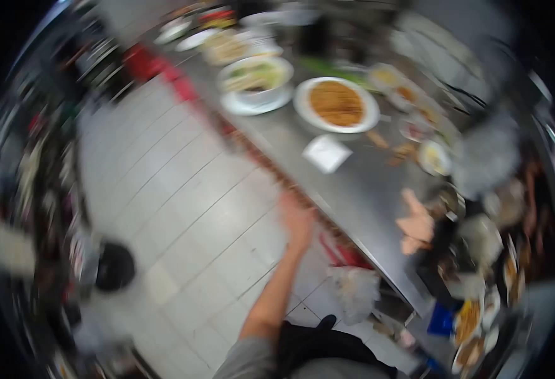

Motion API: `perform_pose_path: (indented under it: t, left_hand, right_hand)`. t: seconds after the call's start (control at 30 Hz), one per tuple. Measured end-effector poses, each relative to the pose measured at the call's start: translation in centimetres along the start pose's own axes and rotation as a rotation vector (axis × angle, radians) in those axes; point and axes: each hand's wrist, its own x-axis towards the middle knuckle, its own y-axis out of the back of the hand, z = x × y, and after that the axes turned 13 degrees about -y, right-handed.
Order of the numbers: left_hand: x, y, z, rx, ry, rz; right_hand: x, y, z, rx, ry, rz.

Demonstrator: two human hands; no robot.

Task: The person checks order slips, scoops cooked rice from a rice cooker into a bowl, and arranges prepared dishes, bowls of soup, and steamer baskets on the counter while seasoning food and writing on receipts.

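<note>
My left hand (298, 211) is beside the long edge of the metal table (347, 183), at the end of a bare forearm with a grey sleeve. Motion blur smears its fingers, so whether they hold anything cannot be made out. My right hand is not in view. Further up the table are a white oval dish (337, 104) of orange-brown food, a small white square (327, 153) and a bowl (255, 74) of greens on a plate.
A hand-like pale shape (416, 224) beside a dark sleeve lies over the table's right part, apart from my hand. Small dishes (434, 157) line the far side. A plastic bag (354, 292) hangs below the near edge. A dark round object (114, 266) stands left on the tiled floor (183, 215).
</note>
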Motion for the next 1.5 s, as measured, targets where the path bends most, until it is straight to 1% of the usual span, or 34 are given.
perform_pose_path:
  t: [0.03,0.07,0.1,0.13,0.17,0.2,0.23,0.27,0.3,0.33,0.37,0.43,0.5,0.53,0.57,0.6,0.67,0.7,0.73,0.77,0.8,0.83,0.9,0.97,1.03,1.1,1.13,1.23,1.33,1.43,1.5]
  left_hand:
    - [-2.3,0.2,-3.5,0.078,0.027,-0.087]
    - [-3.4,2.0,-4.3,0.050,0.153,-0.236]
    - [-5.5,3.1,-7.6,-0.034,0.168,-0.380]
    - [-7.6,4.6,-9.7,0.009,0.172,-0.647]
    - [-8.7,6.8,-10.8,-0.119,0.077,-0.863]
    - [-11.2,7.1,-14.5,0.024,-0.041,-1.157]
    - [-13.3,6.7,-17.3,0.173,-0.261,-1.643]
    - [-16.9,6.0,-22.8,0.052,-0.223,-1.655]
    - [-17.5,6.5,-19.8,0.139,-0.174,-1.855]
    - [-18.3,6.2,-16.3,0.180,-0.150,-1.964]
    - [-19.1,5.4,-13.0,0.157,-0.161,-2.009]
    - [-20.3,4.0,-5.2,0.064,-0.207,-2.082]
    - [-22.5,2.7,3.2,-0.051,-0.268,-2.145]
    - [-23.9,2.1,7.6,-0.123,-0.305,-2.158]
    - [-25.6,1.5,11.5,-0.197,-0.346,-2.157]
    - [-27.2,1.0,15.6,-0.287,-0.407,-2.137]
    - [-30.5,-0.7,23.2,-0.525,-0.550,-2.054]
    - [-32.5,-2.0,26.5,-0.613,-0.460,-2.112]
    - [-34.5,-3.1,29.4,-0.698,-0.355,-2.167]
    - [-35.9,-3.8,32.5,-0.805,-0.181,-2.201]
    - [-36.4,-4.1,36.4,-0.818,-0.107,-2.240]
    - [-37.1,-4.5,39.3,-0.827,-0.021,-2.210]
    - [-38.3,-5.4,43.8,-0.856,0.150,-2.127]
    - [-38.3,-6.1,47.3,-0.875,0.239,-2.093]
    - [-38.8,-7.2,49.2,-0.872,0.339,-2.037]
    - [-39.5,-9.0,50.3,-0.850,0.450,-1.954]
    - [-40.1,-10.2,50.3,-0.873,0.459,-1.940]
    - [-40.5,-12.1,51.8,-0.978,0.624,-1.895]
    - [-40.4,-13.7,53.6,-1.038,0.729,-1.853]
    - [-40.7,-16.0,53.1,-1.117,0.783,-1.856]
    - [-40.0,-16.6,54.0,-1.174,0.837,-1.864]
  right_hand:
    - [-0.2,-1.0,0.9,-0.048,0.005,-0.043]
    - [0.0,-2.4,1.6,-0.106,0.039,-0.078]
    - [-0.9,-4.6,3.0,-0.106,0.077,-0.096]
    - [-3.1,-6.6,2.5,-0.087,0.052,-0.040]
    - [-6.9,-8.3,1.0,0.080,0.065,0.037]
    - [-8.7,-10.4,1.4,0.279,0.055,-0.002]
    - [-12.9,-9.7,-0.2,0.175,-0.031,-0.037]
    - [-11.7,-12.0,1.4,0.092,0.037,0.022]
    - [-12.0,-13.3,2.5,0.111,0.026,0.032]
    - [-11.9,-14.2,3.8,0.119,0.024,0.038]
    - [-11.3,-14.9,5.1,0.117,0.029,0.041]
    - [-7.7,-18.3,9.5,0.108,0.080,0.116]
    - [-6.1,-18.7,12.7,0.311,0.018,0.170]
    - [-6.0,-18.4,14.1,0.517,-0.063,0.181]
    - [-7.1,-16.8,14.5,0.720,-0.140,0.189]
    - [-8.2,-14.5,15.1,0.828,-0.168,0.218]
    - [-6.3,-12.0,18.0,0.980,-0.131,0.282]
    - [-5.2,-11.3,19.7,1.050,-0.118,0.307]
    - [-3.4,-10.7,21.6,1.146,-0.046,0.338]
    - [-2.3,-9.8,23.2,1.191,-0.024,0.374]
    - [-1.3,-8.1,24.4,1.237,0.003,0.413]
    - [-0.3,-6.0,25.5,1.278,0.035,0.454]
    - [-0.6,-0.8,26.3,1.469,0.089,0.383]
    - [0.1,3.5,25.4,1.613,0.174,0.311]
    - [1.4,7.3,24.1,1.716,0.288,0.262]
    - [2.4,11.2,21.9,1.663,0.422,0.278]
    - [2.8,12.9,20.8,1.635,0.487,0.287]
    - [4.9,17.7,17.5,1.546,0.670,0.359]
    - [7.3,21.8,16.1,1.312,0.723,0.530]
    - [6.9,25.9,14.8,1.239,0.624,0.532]
    - [8.0,27.9,14.0,1.080,0.651,0.600]
